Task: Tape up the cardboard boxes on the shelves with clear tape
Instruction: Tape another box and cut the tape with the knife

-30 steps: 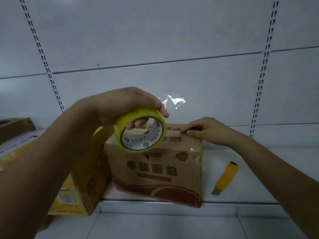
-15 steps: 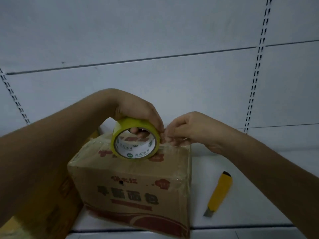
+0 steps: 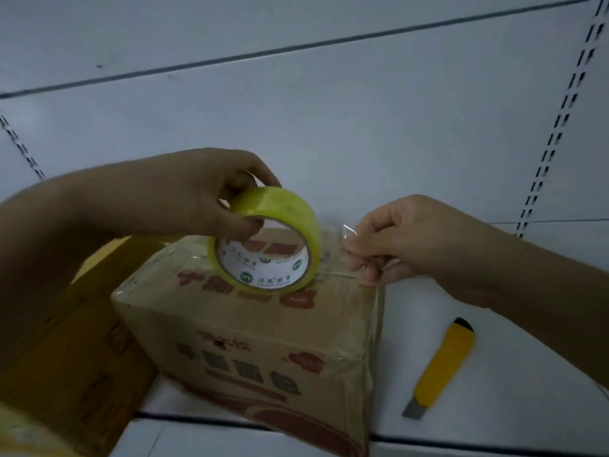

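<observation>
A yellowish roll of clear tape (image 3: 267, 239) is gripped from above by the left hand (image 3: 197, 192), thumb inside its white core, and is held just over the top of the brown cardboard box with red print (image 3: 257, 328) on the white shelf (image 3: 494, 374). The free tape end (image 3: 346, 255) is pinched by the curled fingers of the right hand (image 3: 395, 239), above the box's right edge. A yellow utility knife (image 3: 441, 367) is seen lying right of the box.

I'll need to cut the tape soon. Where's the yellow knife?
The yellow knife lies on the white shelf, right of the cardboard box, below the right hand.
</observation>
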